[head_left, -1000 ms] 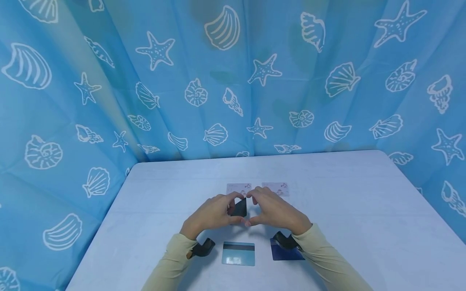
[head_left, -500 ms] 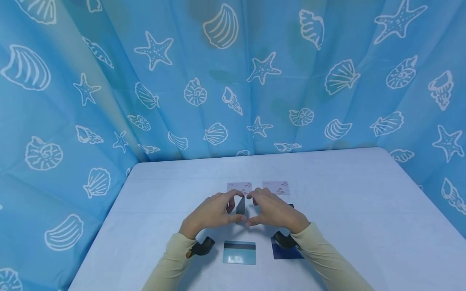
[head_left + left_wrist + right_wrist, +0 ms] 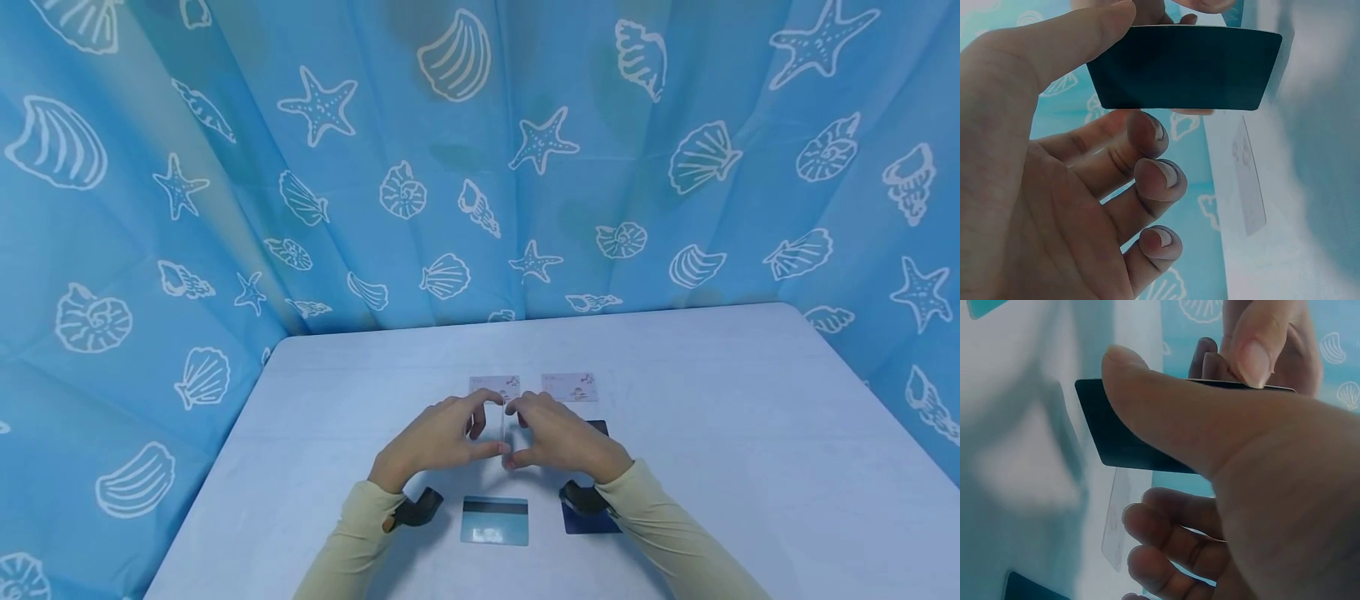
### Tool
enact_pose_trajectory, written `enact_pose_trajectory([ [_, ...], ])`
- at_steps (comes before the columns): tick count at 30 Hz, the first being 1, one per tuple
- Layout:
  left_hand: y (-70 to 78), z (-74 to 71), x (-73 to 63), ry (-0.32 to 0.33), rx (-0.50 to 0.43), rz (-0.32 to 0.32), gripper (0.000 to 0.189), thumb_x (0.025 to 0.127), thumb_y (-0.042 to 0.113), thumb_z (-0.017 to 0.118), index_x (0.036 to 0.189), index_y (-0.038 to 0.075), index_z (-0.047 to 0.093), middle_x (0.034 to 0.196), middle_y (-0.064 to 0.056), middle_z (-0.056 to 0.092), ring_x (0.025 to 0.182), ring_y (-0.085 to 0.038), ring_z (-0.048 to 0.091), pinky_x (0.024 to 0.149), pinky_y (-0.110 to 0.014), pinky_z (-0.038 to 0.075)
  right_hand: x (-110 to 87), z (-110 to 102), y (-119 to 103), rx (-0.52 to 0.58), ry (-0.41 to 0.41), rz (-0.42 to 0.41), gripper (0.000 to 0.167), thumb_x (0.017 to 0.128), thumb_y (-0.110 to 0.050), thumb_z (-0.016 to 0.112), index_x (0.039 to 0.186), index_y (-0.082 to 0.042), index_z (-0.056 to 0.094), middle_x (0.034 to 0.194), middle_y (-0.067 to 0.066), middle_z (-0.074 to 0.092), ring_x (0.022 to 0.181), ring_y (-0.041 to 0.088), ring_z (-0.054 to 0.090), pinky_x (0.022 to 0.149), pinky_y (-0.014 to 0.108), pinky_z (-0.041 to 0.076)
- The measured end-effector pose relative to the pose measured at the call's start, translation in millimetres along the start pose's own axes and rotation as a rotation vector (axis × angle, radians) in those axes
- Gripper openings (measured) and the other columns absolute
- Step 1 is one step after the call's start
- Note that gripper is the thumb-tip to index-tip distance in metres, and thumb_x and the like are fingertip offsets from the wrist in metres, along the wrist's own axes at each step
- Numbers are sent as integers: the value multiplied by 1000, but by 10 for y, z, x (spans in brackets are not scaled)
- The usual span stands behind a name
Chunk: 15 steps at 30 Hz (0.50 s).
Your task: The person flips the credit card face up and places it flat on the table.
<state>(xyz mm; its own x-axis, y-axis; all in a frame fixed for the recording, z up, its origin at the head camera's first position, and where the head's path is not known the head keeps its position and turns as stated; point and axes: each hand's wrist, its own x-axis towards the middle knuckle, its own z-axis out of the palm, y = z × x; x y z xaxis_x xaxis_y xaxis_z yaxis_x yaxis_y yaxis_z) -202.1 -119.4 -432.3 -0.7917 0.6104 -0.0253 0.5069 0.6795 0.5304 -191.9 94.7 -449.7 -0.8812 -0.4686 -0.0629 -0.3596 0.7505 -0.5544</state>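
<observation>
A dark card (image 3: 1185, 69) stands on edge between my two hands, seen nearly edge-on in the head view. My left hand (image 3: 442, 437) pinches it; the left thumb (image 3: 1094, 31) presses its upper edge in the left wrist view, while the other fingers are loosely curled below. My right hand (image 3: 562, 437) is curved right at the card's other side. In the right wrist view the right thumb (image 3: 1166, 419) overlaps the card's dark face, and I cannot tell whether it grips the card.
Two pink cards (image 3: 570, 387) lie behind my hands. A light blue striped card (image 3: 494, 522) lies in front, with a dark blue card (image 3: 588, 522) partly under the right wrist. Another dark card (image 3: 599, 427) shows past the right hand. A shell-patterned curtain (image 3: 480, 167) borders the white table (image 3: 337, 400).
The dark card has turned between my hands, from showing much of its face to nearly edge-on. Both hands have stayed almost in place.
</observation>
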Motion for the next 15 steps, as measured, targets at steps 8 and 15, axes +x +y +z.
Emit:
enact_pose_trajectory([
  [8,-4,-11,-3,4,1,8,64,92,48,75,144,20,54,86,1,65,68,-6,52,60,-22,43,1,35,9,14,6,-22,69,76,-31,93,131,-2,63,108,7,65,96,18,52,86,38,48],
  [15,10,-17,-4,12,6,12,64,92,49,75,145,20,54,87,3,64,71,-7,54,62,-23,45,5,70,15,0,22,-18,70,75,-31,94,130,-1,64,109,8,67,96,19,52,86,39,49],
])
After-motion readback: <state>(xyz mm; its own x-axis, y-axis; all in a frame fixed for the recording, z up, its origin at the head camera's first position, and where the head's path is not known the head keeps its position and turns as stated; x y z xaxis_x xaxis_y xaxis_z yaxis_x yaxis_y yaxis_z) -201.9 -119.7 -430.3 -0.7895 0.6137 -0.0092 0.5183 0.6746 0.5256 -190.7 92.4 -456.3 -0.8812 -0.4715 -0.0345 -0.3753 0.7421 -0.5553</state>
